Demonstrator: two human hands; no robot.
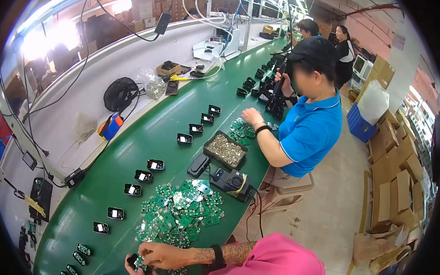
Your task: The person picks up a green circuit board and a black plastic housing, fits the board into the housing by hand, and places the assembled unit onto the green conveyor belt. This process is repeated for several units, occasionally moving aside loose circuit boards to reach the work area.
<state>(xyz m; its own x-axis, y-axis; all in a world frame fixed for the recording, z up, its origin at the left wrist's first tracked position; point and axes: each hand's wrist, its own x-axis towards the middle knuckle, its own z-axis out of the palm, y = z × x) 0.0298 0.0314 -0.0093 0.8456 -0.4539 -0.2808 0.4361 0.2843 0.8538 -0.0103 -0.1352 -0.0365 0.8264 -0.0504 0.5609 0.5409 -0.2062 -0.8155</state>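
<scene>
Near the lower edge, my left hand (136, 274) grips a small black plastic housing (131, 262). My right hand (163, 255) reaches over from the right, its fingers bent and pressed onto a small green circuit board (138, 262) at the housing's opening. How deep the board sits in it is hidden by the fingers. Just beyond my hands spreads a loose pile of green circuit boards (181, 213). Some of these boards also lie under my right forearm.
Open black housings (115, 213) stand in a line along the green table (82, 193); several at near left hold green boards (84, 249). Past the pile are a black corded device (233, 181) and a tray of small metal parts (225, 151). A co-worker in blue (307, 131) sits at right.
</scene>
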